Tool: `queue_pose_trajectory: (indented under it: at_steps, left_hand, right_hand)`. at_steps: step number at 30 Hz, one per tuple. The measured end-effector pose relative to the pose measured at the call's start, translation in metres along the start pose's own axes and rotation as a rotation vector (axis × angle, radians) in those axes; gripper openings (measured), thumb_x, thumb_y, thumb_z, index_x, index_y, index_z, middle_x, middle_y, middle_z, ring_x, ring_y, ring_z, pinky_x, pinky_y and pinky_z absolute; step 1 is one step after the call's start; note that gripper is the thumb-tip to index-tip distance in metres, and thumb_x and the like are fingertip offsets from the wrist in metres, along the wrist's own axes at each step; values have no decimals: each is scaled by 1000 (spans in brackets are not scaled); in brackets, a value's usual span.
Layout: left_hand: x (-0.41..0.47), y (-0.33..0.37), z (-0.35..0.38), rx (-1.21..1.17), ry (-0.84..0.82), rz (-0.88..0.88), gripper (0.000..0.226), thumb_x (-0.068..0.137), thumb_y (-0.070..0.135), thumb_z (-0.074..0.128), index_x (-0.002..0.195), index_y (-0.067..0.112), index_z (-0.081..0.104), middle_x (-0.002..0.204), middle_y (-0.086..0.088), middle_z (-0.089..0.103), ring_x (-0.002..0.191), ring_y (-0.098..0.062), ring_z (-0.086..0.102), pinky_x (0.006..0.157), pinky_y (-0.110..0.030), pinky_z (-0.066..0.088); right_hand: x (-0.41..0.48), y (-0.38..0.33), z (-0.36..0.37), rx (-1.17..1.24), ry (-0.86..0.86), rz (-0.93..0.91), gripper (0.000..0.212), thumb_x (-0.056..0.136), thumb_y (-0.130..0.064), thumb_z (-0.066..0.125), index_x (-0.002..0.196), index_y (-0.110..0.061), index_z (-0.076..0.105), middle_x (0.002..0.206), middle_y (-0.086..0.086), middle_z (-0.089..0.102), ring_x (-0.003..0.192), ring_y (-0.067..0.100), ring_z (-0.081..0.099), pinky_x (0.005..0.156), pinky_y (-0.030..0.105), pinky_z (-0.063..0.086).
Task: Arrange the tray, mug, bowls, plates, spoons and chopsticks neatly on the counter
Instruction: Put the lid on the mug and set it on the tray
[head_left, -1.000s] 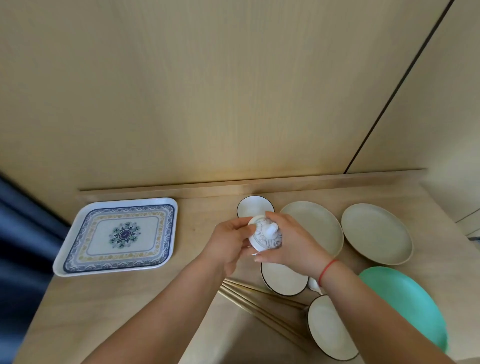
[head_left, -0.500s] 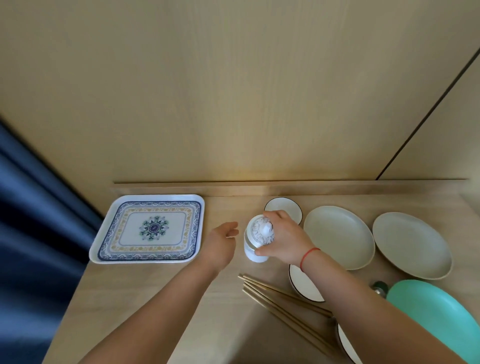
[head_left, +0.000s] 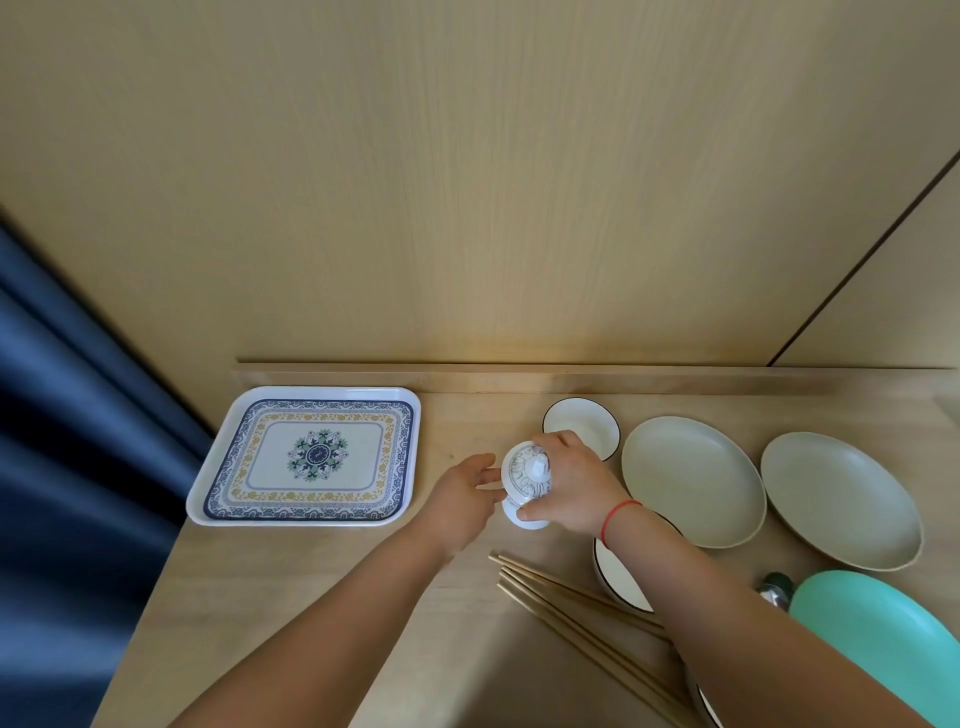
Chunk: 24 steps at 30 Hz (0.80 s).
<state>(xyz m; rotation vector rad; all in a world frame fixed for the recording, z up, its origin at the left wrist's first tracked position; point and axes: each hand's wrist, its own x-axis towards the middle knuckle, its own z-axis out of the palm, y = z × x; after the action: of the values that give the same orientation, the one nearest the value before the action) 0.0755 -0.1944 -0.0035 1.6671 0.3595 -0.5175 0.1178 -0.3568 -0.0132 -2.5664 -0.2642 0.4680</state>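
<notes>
A white lidded mug (head_left: 525, 480) with a blue pattern stands on the counter, and my right hand (head_left: 574, 483) grips it from the right. My left hand (head_left: 462, 493) is beside the mug on its left, fingers spread, fingertips at its side. A patterned tray (head_left: 228, 499) lies at the left. A small white bowl (head_left: 582, 423) sits behind the mug, another bowl (head_left: 618, 571) under my right forearm. Two cream plates (head_left: 691, 480) (head_left: 839, 499) lie to the right. Gold chopsticks (head_left: 561, 603) rest in front.
A teal plate (head_left: 883, 639) lies at the lower right with a spoon end (head_left: 774, 587) showing beside it. A third bowl's rim (head_left: 701, 701) shows at the bottom. A low wooden ledge (head_left: 519, 376) backs the counter. A dark blue curtain (head_left: 78, 441) hangs at the left.
The mug, held up in both hands a second ago, now stands on the counter. My left hand let go, then came back beside it. The view shifted left.
</notes>
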Motion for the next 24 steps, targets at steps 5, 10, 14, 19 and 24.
queue_pose_trajectory:
  at_steps: [5, 10, 14, 19, 24]
  left_hand:
    - [1, 0, 0, -16, -1, -2, 55, 90, -15, 37, 141, 2, 38, 134, -17, 53, 102, -22, 59, 76, -19, 48]
    - [1, 2, 0, 29, 5, 13, 41, 87, -13, 44, 118, 13, 54, 117, -9, 61, 105, -21, 60, 88, -30, 46]
    - [5, -3, -1, 53, 30, 17, 43, 91, -3, 48, 133, 8, 50, 129, -9, 58, 119, -24, 57, 98, -35, 45]
    - [6, 0, 0, 51, 27, -5, 53, 93, 0, 46, 144, 10, 38, 143, -9, 48, 125, -22, 51, 102, -35, 43]
    - [6, 6, 5, 19, -6, -16, 45, 90, -9, 42, 128, 14, 51, 131, -2, 56, 124, -21, 48, 98, -31, 44]
  right_hand:
    - [0, 1, 3, 7, -1, 0, 92, 56, -37, 82, 136, -21, 39, 132, 0, 42, 119, 23, 46, 97, 34, 45]
    - [-3, 4, 2, 38, -23, -12, 100, 57, -39, 84, 141, -22, 33, 140, 1, 38, 126, 25, 43, 102, 35, 41]
    - [-9, 13, -9, 242, -38, 56, 114, 57, -35, 86, 150, -25, 20, 150, -2, 26, 139, 19, 30, 113, 37, 32]
    - [-16, 41, -20, 471, -134, 189, 66, 60, -37, 76, 121, -17, 59, 119, -3, 65, 109, 8, 59, 100, 41, 48]
    - [-22, 59, -13, 599, -196, 280, 34, 83, -25, 52, 101, 4, 56, 88, 12, 54, 85, 9, 49, 103, 45, 43]
